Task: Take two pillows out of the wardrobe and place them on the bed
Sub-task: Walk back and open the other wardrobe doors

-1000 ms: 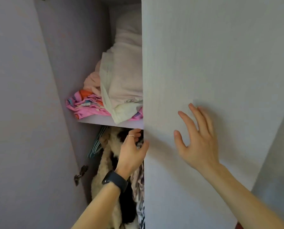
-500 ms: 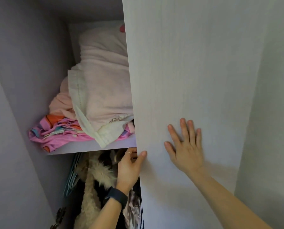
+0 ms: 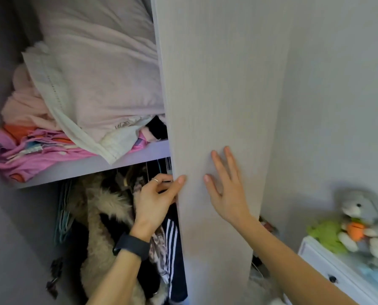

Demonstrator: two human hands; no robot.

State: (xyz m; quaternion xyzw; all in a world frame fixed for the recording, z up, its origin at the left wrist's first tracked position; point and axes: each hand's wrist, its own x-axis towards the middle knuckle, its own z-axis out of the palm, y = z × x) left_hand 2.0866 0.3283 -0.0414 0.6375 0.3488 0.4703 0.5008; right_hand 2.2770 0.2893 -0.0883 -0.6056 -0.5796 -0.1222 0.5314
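A pale pink pillow [image 3: 100, 69] in a cream case lies on the wardrobe's upper shelf [image 3: 91, 166], on top of folded pink and orange cloth [image 3: 29, 148]. The right wardrobe door [image 3: 216, 95] stands partly swung out and hides the shelf's right part. My left hand [image 3: 157, 199], with a ring and a dark wristband, grips the door's left edge below the shelf. My right hand [image 3: 225, 188] lies flat on the door's outer face with fingers spread. No second pillow is clearly visible, and the bed is out of view.
Below the shelf hang clothes: a furry cream and black coat [image 3: 104, 216] and a dark garment with white stripes [image 3: 172, 245]. At the right stands a white chest of drawers [image 3: 328, 267] with plush toys [image 3: 355, 225] on top. The open left door [image 3: 5, 238] fills the lower left.
The door has swung further out to the right under both hands. My view has shifted, so more of the shelf, the pillow and the chest of drawers shows now.
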